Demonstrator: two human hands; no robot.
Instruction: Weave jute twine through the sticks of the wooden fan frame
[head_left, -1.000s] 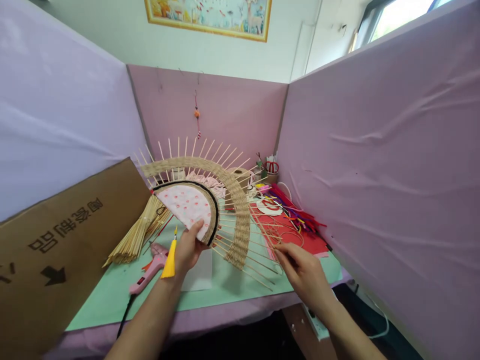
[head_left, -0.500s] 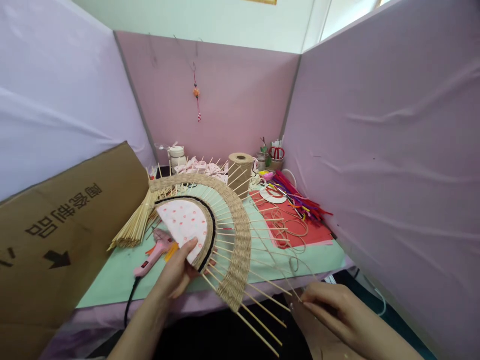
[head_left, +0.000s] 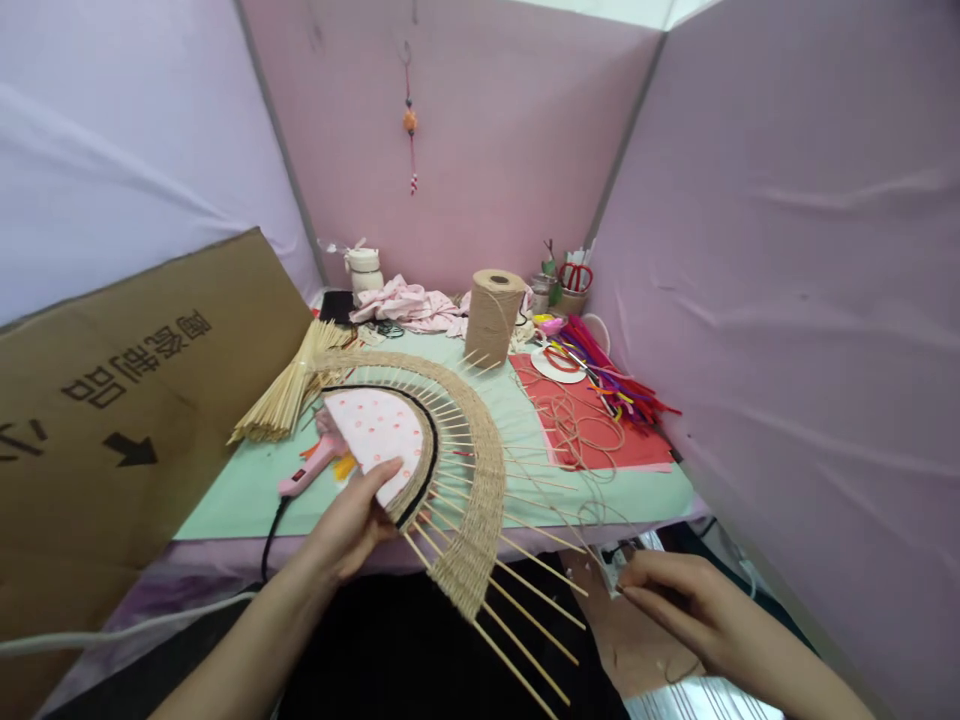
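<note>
My left hand (head_left: pixel 349 515) grips the lower edge of a half-round woven piece (head_left: pixel 457 470). The piece has a pink dotted centre, a black rim, radiating wooden sticks and a band of jute weave. It lies tilted over the table's front edge. My right hand (head_left: pixel 679 605) sits low at the right, below the table edge, with fingers pinched on a thin jute twine (head_left: pixel 592 520). The twine runs up from the fingers to the loose coils on the red sheet (head_left: pixel 600 440).
A jute twine spool (head_left: pixel 493 315) stands at the back of the green table (head_left: pixel 240 490). A stick bundle (head_left: pixel 289 390), a pink glue gun (head_left: pixel 307 472), pink cloth (head_left: pixel 409 303), pipe cleaners (head_left: pixel 615 380) and a scissors cup (head_left: pixel 574 285) surround it. A cardboard sheet (head_left: pixel 97 420) leans at the left.
The woven piece has dropped flatter and nearer to me. My right hand has pulled down and back past the table edge, drawing the twine out. The view has tilted down.
</note>
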